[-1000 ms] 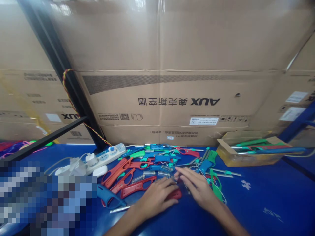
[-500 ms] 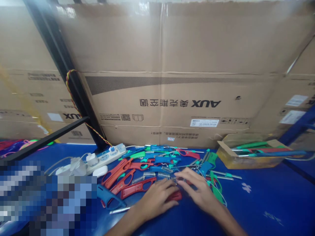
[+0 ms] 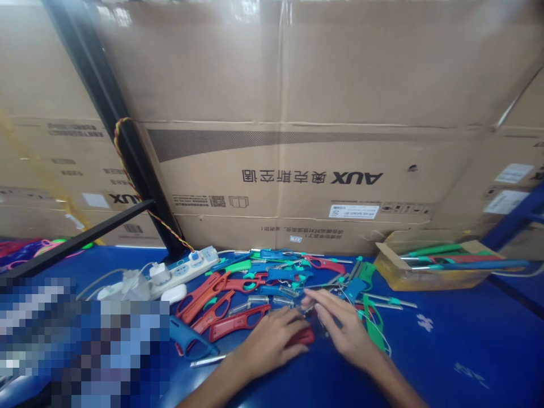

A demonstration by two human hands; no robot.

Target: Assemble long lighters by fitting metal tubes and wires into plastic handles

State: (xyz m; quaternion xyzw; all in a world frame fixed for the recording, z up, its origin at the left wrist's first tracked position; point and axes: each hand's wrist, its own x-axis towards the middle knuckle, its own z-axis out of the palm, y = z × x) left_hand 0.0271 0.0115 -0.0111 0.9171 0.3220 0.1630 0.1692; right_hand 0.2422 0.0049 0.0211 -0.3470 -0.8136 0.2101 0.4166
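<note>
My left hand (image 3: pixel 276 338) rests low over the blue tabletop, its fingers closed round a red lighter handle (image 3: pixel 302 335) that it partly covers. Just right of it, my right hand (image 3: pixel 348 326) has its fingers bent and drawn together beside the handle's far end. Whatever lies between those fingertips is too small and blurred to make out. Beyond both hands spreads a pile of lighter parts: a red handle shell (image 3: pixel 238 321), a blue handle (image 3: pixel 289 275), a green handle (image 3: pixel 374 328), clear fuel tanks (image 3: pixel 240 307) and metal tubes.
A power strip (image 3: pixel 182 273) with plugs stands left of the pile. At the right sits an open cardboard box (image 3: pixel 429 279) holding long lighters. A blue handle (image 3: pixel 191 337) lies near my left forearm. Large cardboard (image 3: pixel 263 141) walls the back, beside a black post (image 3: pixel 102 102).
My right hand has shifted slightly, its thumb moving a little up and right from the red handle. My left hand stays in nearly the same place on the handle.
</note>
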